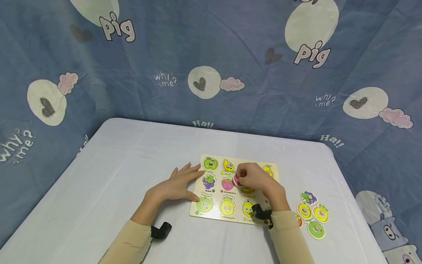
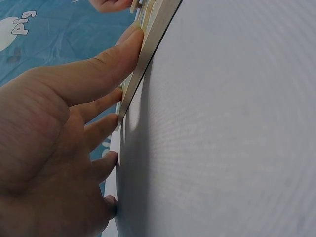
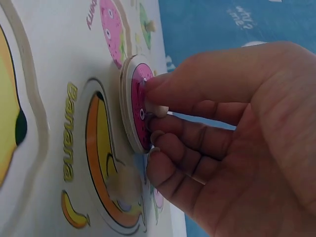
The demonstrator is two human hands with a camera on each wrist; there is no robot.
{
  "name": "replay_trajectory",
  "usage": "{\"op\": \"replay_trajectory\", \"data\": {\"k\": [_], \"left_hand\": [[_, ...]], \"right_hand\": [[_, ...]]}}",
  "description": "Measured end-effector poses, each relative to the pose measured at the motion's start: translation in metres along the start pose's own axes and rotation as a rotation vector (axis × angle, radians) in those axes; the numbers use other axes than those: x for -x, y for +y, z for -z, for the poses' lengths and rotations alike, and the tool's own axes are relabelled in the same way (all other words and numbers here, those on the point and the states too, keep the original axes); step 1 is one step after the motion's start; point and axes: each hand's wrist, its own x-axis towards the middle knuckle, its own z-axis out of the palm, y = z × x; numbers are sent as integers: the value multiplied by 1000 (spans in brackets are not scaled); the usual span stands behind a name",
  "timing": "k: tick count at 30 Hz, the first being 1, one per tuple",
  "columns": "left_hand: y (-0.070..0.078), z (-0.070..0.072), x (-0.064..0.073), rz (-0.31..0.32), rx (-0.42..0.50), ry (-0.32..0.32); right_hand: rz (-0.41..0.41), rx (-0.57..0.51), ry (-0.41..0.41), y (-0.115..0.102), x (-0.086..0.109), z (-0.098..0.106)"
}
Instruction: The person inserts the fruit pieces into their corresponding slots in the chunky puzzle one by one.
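Note:
A pale wooden fruit puzzle board (image 1: 239, 212) lies on the table. My left hand (image 1: 179, 183) lies at its left side with fingers spread, thumb and fingertips touching the board's edge in the left wrist view. My right hand (image 1: 255, 178) pinches the wooden knob of a pink, speckled strawberry puzzle piece (image 3: 136, 106). That piece stands tilted on edge at the board, between the printed strawberry (image 1: 227, 184) and the banana piece (image 3: 101, 148), whose knob shows blurred. The right hand hides part of the board's upper row.
Loose knobbed pieces lie right of the board: grapes (image 1: 308, 197), a yellow round fruit (image 1: 304, 211), a pineapple (image 1: 321, 213), a green kiwi (image 1: 316, 230) and a red piece (image 1: 299, 220) partly behind the right sleeve. White cloth covers the table (image 1: 148, 154); a blue printed curtain hangs behind.

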Motion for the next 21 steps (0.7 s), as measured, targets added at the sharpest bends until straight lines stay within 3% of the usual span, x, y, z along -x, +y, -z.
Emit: {"op": "replay_trajectory", "data": {"k": [15, 21], "left_hand": [[-2, -1, -1, -8, 3, 1], [-4, -1, -2, 0, -4, -2]], "right_hand": [[77, 49, -22, -9, -5, -11], [152, 63, -25, -16, -3, -14]]}}
